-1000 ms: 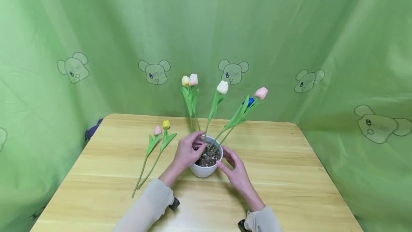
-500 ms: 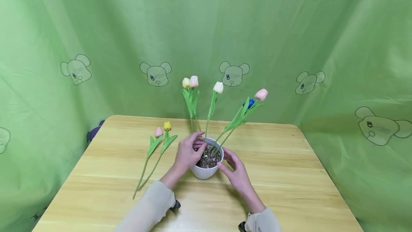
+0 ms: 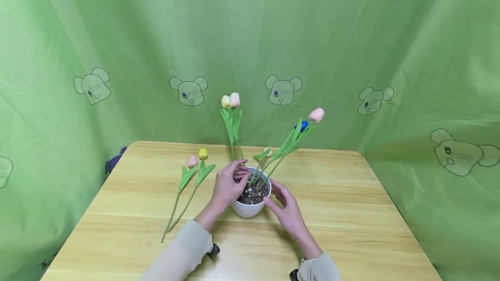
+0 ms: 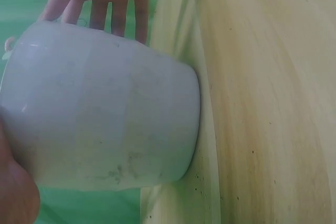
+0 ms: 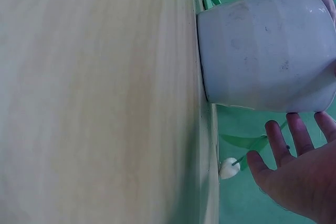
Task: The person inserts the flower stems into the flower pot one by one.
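Note:
A white flowerpot (image 3: 248, 210) of dark soil stands on the wooden table between both hands. My left hand (image 3: 229, 183) lies over its left rim, loosely curved, thumb near the soil and fingers toward the back. My right hand (image 3: 287, 207) rests against the right side with the thumb at the rim; in the right wrist view its fingers (image 5: 279, 142) are spread along the pot. A white tulip (image 3: 268, 152) leans far over behind the pot, its head low near the table. Upright in the pot are a pink tulip (image 3: 317, 115) and a blue tulip (image 3: 302, 125) at right.
A cream tulip (image 3: 225, 101) and a pale pink tulip (image 3: 235, 99) rise at the back left of the pot. On the table to the left lie a yellow tulip (image 3: 202, 153) and a pink tulip (image 3: 192, 161). A green curtain (image 3: 332, 55) surrounds the table.
The white tulip stood upright in the earlier frames, swung slightly left, and has now toppled backward and low behind the pot. Both hands have kept nearly the same places at the pot.

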The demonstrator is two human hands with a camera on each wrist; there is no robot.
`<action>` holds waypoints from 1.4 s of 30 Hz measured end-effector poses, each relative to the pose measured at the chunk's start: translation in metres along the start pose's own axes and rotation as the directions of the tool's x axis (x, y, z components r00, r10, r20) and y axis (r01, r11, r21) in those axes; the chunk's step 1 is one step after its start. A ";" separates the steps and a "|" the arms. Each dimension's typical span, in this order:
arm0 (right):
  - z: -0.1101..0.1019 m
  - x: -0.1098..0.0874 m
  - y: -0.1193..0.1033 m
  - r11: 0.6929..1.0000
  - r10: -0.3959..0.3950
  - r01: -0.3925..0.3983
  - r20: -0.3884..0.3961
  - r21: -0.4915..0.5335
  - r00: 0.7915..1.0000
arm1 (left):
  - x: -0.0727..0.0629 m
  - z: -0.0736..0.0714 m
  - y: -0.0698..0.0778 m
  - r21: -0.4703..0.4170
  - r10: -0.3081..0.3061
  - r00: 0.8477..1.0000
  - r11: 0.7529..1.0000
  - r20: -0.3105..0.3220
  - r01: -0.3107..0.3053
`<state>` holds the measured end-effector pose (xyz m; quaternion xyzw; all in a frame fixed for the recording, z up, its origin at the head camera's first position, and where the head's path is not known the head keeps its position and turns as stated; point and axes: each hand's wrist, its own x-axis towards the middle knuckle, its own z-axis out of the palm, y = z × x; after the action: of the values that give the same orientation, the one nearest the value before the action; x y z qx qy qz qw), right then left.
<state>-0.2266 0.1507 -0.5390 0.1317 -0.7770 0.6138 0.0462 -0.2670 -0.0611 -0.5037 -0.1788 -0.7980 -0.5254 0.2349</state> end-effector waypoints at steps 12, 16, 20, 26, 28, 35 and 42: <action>0.001 0.001 -0.001 1.000 0.015 -0.015 0.006 0.011 1.000 | 0.005 -0.006 0.000 -0.038 -0.042 0.999 0.998 0.035 0.043; 0.001 0.001 -0.001 1.000 0.006 -0.006 0.007 0.004 1.000 | 0.011 -0.012 0.006 0.003 -0.080 0.992 0.997 0.096 0.080; 0.001 0.001 0.000 1.000 0.002 -0.002 0.004 0.002 1.000 | 0.020 -0.017 0.013 0.055 -0.163 0.968 0.986 0.190 0.155; 0.001 0.001 -0.001 1.000 -0.010 0.010 0.011 0.015 1.000 | 0.032 -0.017 0.017 0.037 -0.310 0.893 0.948 0.327 0.316; 0.001 0.001 -0.002 1.000 -0.010 0.010 0.015 0.017 1.000 | 0.033 -0.017 0.018 0.010 -0.339 0.869 0.933 0.361 0.360; 0.000 -0.001 -0.003 0.999 -0.003 0.002 0.010 0.033 1.000 | 0.034 -0.016 0.023 -0.069 -0.378 0.813 0.890 0.443 0.451; 0.000 -0.001 -0.001 0.999 -0.001 0.001 0.009 0.037 1.000 | 0.033 -0.017 0.025 -0.118 -0.392 0.800 0.863 0.454 0.491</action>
<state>-0.2255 0.1502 -0.5379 0.1356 -0.7655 0.6276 0.0405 -0.2778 -0.0658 -0.4604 -0.1201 -0.7824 -0.6041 -0.0921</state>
